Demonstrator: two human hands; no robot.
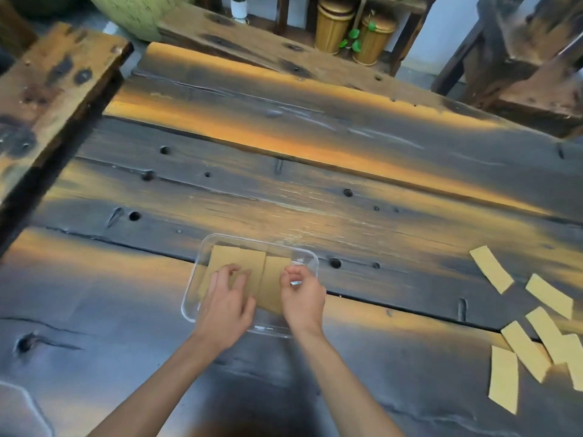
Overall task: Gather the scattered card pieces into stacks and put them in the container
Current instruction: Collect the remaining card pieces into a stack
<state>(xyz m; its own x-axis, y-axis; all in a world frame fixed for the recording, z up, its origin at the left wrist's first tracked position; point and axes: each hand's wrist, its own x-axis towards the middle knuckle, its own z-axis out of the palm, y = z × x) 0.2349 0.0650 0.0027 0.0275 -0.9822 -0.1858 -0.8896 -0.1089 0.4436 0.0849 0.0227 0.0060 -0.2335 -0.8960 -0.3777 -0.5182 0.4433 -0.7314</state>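
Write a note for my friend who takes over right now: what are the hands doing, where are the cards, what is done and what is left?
Left hand: fingers spread flat on the left stack of cards inside the clear container.
Right hand: fingers curled at the right stack in the container; whether it pinches a card cannot be told.
Done: two stacks lie side by side in the container, near the front edge of the wooden table.
Left: about six loose cards lie scattered on the table far to the right. Gather them into a stack and add it to the container.
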